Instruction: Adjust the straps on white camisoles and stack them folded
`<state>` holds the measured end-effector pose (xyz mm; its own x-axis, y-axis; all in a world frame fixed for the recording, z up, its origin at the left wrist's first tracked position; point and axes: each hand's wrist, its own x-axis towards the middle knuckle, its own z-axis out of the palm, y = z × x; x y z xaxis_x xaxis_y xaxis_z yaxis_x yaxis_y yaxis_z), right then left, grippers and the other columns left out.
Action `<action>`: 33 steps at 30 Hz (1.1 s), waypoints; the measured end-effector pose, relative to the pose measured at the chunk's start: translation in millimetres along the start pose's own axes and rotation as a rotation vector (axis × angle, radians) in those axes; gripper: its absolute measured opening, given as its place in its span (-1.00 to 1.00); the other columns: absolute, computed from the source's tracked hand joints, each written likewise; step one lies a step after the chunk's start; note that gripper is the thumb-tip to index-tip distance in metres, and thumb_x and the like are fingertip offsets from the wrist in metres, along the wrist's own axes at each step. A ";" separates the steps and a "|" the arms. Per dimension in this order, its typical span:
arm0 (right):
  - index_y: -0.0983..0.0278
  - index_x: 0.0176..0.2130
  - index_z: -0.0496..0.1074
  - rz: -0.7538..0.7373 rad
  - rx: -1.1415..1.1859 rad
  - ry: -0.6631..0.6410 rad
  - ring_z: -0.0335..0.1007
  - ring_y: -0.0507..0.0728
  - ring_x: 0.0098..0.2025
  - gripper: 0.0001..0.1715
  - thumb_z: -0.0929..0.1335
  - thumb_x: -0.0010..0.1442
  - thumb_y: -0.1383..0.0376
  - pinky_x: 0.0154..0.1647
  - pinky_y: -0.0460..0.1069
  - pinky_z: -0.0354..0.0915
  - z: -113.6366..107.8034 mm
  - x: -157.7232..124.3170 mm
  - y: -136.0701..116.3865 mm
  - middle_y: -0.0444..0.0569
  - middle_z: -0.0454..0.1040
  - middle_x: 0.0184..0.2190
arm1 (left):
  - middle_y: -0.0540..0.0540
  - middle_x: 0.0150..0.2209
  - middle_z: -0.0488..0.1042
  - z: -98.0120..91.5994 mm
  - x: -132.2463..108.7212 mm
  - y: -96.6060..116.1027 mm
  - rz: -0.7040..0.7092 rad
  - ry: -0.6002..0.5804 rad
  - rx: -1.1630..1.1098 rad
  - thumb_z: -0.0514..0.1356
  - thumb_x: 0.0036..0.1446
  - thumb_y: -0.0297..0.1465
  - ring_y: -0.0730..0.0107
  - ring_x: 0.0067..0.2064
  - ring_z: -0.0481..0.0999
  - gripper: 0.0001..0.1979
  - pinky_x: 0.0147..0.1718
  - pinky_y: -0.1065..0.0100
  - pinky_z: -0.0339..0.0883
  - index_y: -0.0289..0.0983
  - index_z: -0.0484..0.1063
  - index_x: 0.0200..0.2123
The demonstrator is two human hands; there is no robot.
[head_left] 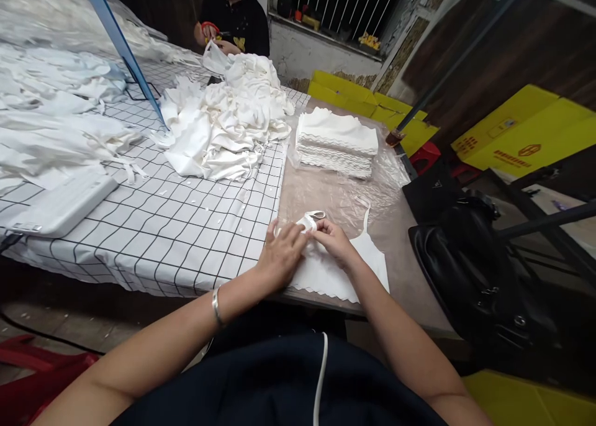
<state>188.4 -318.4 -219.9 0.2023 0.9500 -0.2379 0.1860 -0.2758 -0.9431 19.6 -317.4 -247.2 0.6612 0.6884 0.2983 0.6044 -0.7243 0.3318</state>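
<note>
A white camisole (370, 261) with thin straps and a wavy lower edge lies on the brown table surface in front of me. At its upper left, my left hand (283, 253) has its fingers bent down over the fabric, with the fingertips close to a looped strap (314, 216). Thumb and fingers of my right hand (333, 241) pinch the camisole beside that loop. The other strap (367, 217) stretches away from the garment on the right. Both hands and the right forearm cover part of the cloth.
A stack of white garments (336, 141) rests on clear plastic (391, 168) beyond my hands. Loose white clothes (228, 122) heap on the checked cloth (186, 227). A white device (65, 205), blue post (123, 50) and black bag (470, 277) stand around. Across the table a person (237, 19) holds red-handled scissors.
</note>
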 end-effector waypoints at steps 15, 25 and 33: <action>0.25 -0.32 0.24 0.386 0.069 -0.153 0.47 -0.01 -0.47 -0.76 0.27 0.23 0.57 -0.39 -0.11 0.39 -13.4 116.3 -74.0 -0.08 0.55 -0.45 | -0.13 0.36 0.13 12.2 -49.7 5.9 0.249 -0.224 0.069 -0.07 0.22 0.13 -0.31 0.36 0.02 -0.34 0.20 -0.40 -0.18 0.06 0.17 0.31; 0.24 -0.43 0.23 0.201 -0.468 0.030 0.45 0.16 -0.35 -0.72 0.43 0.15 0.35 -0.25 0.04 0.35 -2.8 127.3 -72.1 0.00 0.49 -0.48 | -0.19 0.37 0.11 6.1 -45.8 5.9 0.226 -0.210 0.054 -0.07 0.17 0.19 -0.23 0.36 0.02 -0.24 0.23 -0.30 -0.20 0.01 0.08 0.35; 0.22 -0.14 0.39 -0.450 -0.840 0.227 0.45 0.25 -0.11 -0.64 0.23 0.30 0.02 -0.09 0.12 0.33 -69.3 -22.4 -4.0 0.08 0.53 -0.17 | -0.23 0.29 0.27 -20.9 -38.0 -24.7 0.133 -0.236 0.150 -0.03 0.26 0.07 -0.10 0.30 0.18 -0.38 0.19 -0.17 -0.05 -0.14 0.34 0.22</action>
<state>249.8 -348.7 -194.7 0.1086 0.9654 0.2370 0.8972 0.0075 -0.4416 -29.7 -324.9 -248.0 0.8131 0.5720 0.1084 0.5530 -0.8170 0.1632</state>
